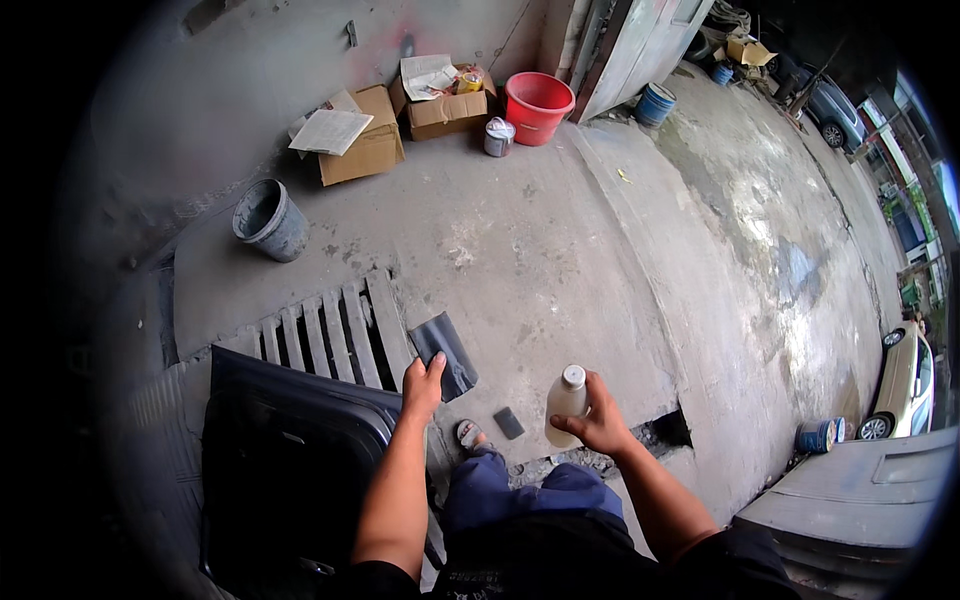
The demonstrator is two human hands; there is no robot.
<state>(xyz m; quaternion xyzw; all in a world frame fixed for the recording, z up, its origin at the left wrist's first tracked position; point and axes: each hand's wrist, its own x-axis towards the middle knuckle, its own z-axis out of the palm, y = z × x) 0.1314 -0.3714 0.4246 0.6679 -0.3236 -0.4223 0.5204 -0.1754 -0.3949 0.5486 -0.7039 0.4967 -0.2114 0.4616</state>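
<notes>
My left hand (422, 388) is closed on the lower left edge of a dark grey, slightly curled sheet (447, 355) that looks like sandpaper, thumb on top. My right hand (602, 420) wraps round a cloudy, pale plastic bottle (565, 408) with a white cap; it is held nearly upright. Beside my left forearm a black car door (290, 440) leans over a slatted floor grate. On the concrete between my feet and the bottle lies a small dark flat piece (508, 423), touched by neither hand.
The slatted grate (335, 330) has open gaps, and a broken hole (668, 430) lies right of my right hand. Along the far wall stand a grey bucket (272, 222), cardboard boxes (365, 150), a paint can (499, 138) and a red bucket (535, 110). Cars are parked at far right.
</notes>
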